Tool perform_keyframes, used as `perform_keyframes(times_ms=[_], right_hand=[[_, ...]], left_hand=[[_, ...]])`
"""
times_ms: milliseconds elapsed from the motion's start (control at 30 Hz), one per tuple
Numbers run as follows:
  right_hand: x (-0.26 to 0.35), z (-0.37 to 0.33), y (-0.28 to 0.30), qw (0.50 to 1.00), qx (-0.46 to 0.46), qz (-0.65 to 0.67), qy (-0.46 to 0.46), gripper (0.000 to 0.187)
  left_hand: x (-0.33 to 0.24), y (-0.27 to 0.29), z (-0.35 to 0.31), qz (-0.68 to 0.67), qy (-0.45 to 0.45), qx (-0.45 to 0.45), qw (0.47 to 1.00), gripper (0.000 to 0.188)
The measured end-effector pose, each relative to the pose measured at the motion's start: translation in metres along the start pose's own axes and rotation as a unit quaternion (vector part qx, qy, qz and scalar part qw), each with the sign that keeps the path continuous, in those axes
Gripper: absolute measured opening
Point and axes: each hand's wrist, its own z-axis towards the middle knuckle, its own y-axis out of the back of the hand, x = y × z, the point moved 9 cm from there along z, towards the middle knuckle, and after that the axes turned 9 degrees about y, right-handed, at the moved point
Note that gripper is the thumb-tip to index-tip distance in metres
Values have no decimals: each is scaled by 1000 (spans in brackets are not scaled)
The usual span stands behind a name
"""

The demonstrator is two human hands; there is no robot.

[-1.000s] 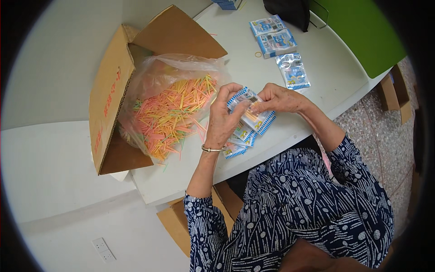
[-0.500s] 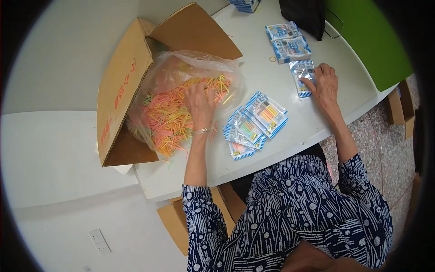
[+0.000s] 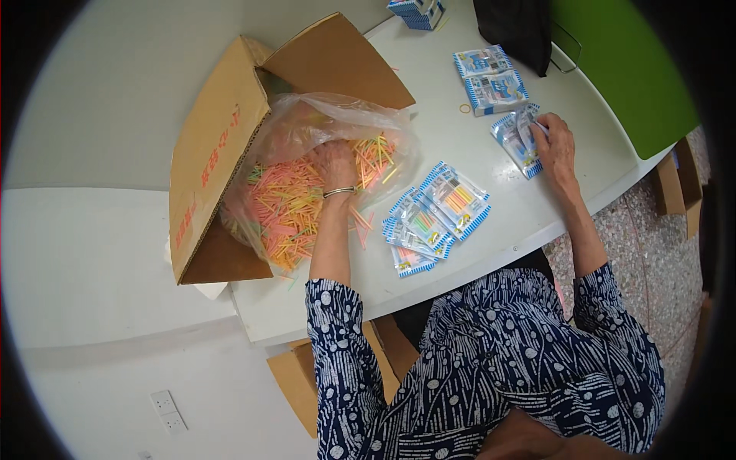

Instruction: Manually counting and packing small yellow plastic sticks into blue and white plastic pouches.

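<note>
We seem to be getting sticks point(image 3: 287, 207) by the open side of the brown box point(image 3: 218, 153). Our left grip point(image 3: 336, 162) is deep among them; we can't tell if it's grasping. Our right grip point(image 3: 553, 146) pinches a packet point(image 3: 512, 142), well right of the box. Next needs a gentle pinch.

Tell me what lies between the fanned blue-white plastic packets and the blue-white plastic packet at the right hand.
In the head view, only bare white tabletop lies between the fanned packets and the packet at the right hand.
</note>
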Motion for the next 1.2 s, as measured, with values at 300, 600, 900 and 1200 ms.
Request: perform_keyframes(times_ms=[300, 600, 900, 1200], right_hand=[[6, 4, 5, 974, 28, 212, -76, 22], [76, 5, -13, 934, 101, 336, -69, 16], [120, -19, -85, 875, 235, 418, -64, 15], [140, -21, -91, 821, 264, 501, -74, 23]], left_hand=[[20, 7, -15, -99, 100, -24, 990, 22], [51, 28, -30, -367, 286, 3, 885, 26], [47, 26, -39, -392, 319, 25, 862, 27], [49, 31, -43, -512, 347, -14, 786, 26]])
